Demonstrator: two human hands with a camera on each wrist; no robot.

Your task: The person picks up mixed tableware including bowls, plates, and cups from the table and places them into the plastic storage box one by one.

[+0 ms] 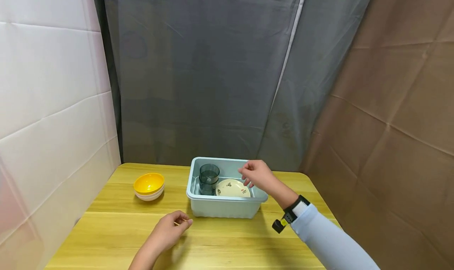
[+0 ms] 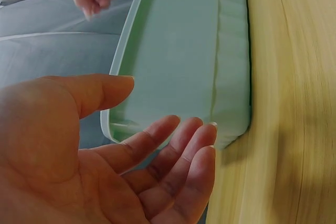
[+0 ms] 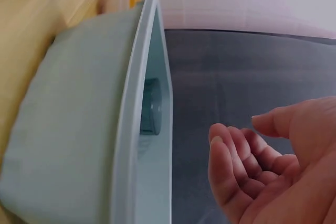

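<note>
A pale blue-green plastic basin (image 1: 223, 207) stands on the table. Inside it are dark tinted glass cups (image 1: 209, 174), one stacked on another, and a cream plate (image 1: 232, 188) with small printed motifs. My right hand (image 1: 258, 175) hovers over the basin's right side, fingers loosely bent and holding nothing; in its wrist view a cup (image 3: 151, 107) shows past the rim. In front of the basin's left corner is my left hand (image 1: 172, 228), palm empty in the left wrist view, its thumb apart from the relaxed fingers (image 2: 197, 179).
Left of the basin, a yellow bowl (image 1: 149, 183) sits in a whitish bowl (image 1: 150, 196). The wooden table (image 1: 220, 248) ends at a grey curtain (image 1: 198, 84) behind, with white cloth (image 1: 53, 84) to the left and brown cloth (image 1: 390, 104) to the right.
</note>
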